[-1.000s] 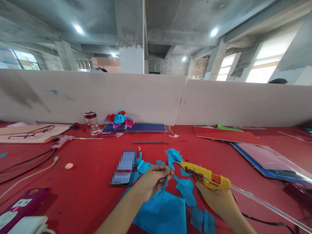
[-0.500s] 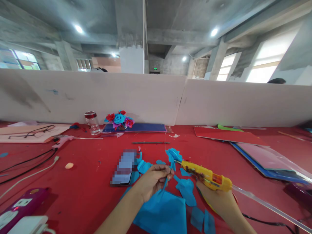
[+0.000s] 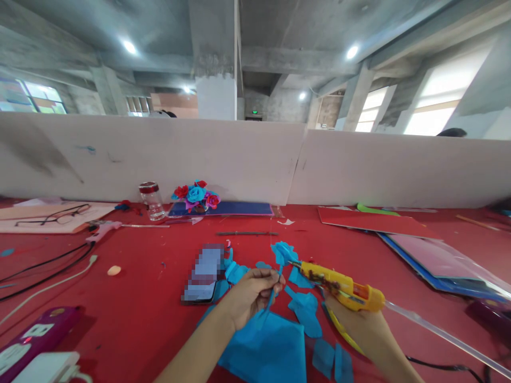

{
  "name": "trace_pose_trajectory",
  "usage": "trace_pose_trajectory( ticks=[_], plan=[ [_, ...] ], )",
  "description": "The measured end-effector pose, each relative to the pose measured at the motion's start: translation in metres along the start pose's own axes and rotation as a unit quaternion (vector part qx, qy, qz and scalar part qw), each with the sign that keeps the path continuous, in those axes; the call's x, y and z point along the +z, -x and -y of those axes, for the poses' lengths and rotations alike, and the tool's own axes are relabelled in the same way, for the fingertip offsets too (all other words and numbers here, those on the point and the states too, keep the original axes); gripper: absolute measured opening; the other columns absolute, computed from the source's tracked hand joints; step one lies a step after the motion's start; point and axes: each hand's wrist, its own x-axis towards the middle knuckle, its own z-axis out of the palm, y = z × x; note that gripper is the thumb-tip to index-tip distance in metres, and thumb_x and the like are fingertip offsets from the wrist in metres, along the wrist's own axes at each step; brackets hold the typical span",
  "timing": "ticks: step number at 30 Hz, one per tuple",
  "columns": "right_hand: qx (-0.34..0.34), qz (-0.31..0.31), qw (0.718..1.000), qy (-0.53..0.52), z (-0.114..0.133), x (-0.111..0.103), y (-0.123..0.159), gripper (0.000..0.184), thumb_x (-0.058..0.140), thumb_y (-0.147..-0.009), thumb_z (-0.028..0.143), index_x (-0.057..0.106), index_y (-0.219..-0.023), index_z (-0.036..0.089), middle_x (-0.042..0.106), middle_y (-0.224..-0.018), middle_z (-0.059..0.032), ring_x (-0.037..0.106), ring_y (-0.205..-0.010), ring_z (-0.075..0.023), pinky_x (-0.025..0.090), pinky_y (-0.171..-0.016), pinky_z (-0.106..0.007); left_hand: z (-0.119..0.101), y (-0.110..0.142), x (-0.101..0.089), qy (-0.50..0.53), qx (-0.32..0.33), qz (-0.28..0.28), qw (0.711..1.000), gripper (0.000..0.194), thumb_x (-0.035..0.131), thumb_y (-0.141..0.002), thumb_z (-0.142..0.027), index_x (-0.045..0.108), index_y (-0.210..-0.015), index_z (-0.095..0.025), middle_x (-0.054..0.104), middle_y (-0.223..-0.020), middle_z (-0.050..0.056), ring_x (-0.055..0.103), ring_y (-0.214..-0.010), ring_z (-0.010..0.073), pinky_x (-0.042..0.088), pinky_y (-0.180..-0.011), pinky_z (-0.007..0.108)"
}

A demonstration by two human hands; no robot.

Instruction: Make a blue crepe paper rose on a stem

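Between the fingertips of my left hand (image 3: 255, 292) is pinched the thin blue stem of a blue paper flower (image 3: 284, 252), its bloom standing upright above the fingers. My right hand (image 3: 355, 319) is wrapped round a yellow hot glue gun (image 3: 339, 284). The gun points left, its nozzle close by the base of the bloom; whether they touch I cannot tell. A clear glue stick (image 3: 435, 330) juts from the gun's rear. Beneath my hands lie a blue paper sheet (image 3: 271, 351) and several cut blue pieces (image 3: 306, 311).
A phone (image 3: 204, 272) lies left of the blue pieces. Behind it are a paper flower arrangement (image 3: 196, 196), a glass jar (image 3: 152, 202) and a thin stick (image 3: 247, 233). A pink glue gun (image 3: 104, 231) and a power strip (image 3: 38, 338) are at left, coloured sheets (image 3: 435, 260) at right.
The glue gun and my right hand have shifted slightly right, and the nozzle has drawn a little away from the flower's stem. My left hand has stayed nearly still.
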Motion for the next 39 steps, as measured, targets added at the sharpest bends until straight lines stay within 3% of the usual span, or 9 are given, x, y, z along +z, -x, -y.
trace_pose_trajectory(
  ticks=[17,24,31,39],
  plan=[
    [-0.011,0.009,1.000,-0.003,0.011,0.005,-0.001,0.010,0.053,-0.062,0.023,0.063,-0.064,0.019,0.067,-0.059,-0.0001,0.063,-0.056,-0.0207,0.052,-0.049,-0.027,-0.002,0.001,0.003,-0.012,-0.009,-0.020,1.000,0.015,0.069,-0.064,-0.025,0.063,-0.063,-0.011,0.050,-0.054,-0.002,0.027,-0.042,0.0009,0.028,-0.041,0.012],
    [-0.010,0.012,0.998,0.054,0.002,-0.001,0.000,0.016,0.054,-0.062,0.033,0.063,-0.062,0.020,0.066,-0.054,-0.0005,0.063,-0.051,-0.0221,0.052,-0.044,-0.028,-0.001,0.000,0.002,-0.027,0.000,-0.011,1.000,0.015,0.068,-0.066,-0.026,0.064,-0.065,-0.011,0.050,-0.056,-0.002,0.030,-0.042,0.0012,0.030,-0.043,0.012],
    [-0.046,0.005,0.996,0.076,0.002,0.001,-0.001,0.016,0.052,-0.065,0.030,0.063,-0.063,0.019,0.067,-0.057,-0.0012,0.064,-0.054,-0.0212,0.053,-0.046,-0.027,-0.002,0.000,0.002,-0.014,-0.008,-0.017,1.000,0.014,0.069,-0.064,-0.024,0.063,-0.062,-0.011,0.051,-0.055,-0.002,0.029,-0.042,0.0007,0.031,-0.044,0.011],
    [-0.051,0.008,0.997,0.066,-0.006,0.003,0.001,0.015,0.054,-0.064,0.031,0.062,-0.056,0.022,0.063,-0.047,0.0014,0.061,-0.045,-0.0193,0.050,-0.039,-0.024,-0.003,0.001,0.003,0.007,-0.012,-0.014,1.000,0.016,0.072,-0.060,-0.024,0.065,-0.063,-0.011,0.050,-0.052,-0.003,0.029,-0.042,0.0010,0.034,-0.044,0.013]
  ],
)
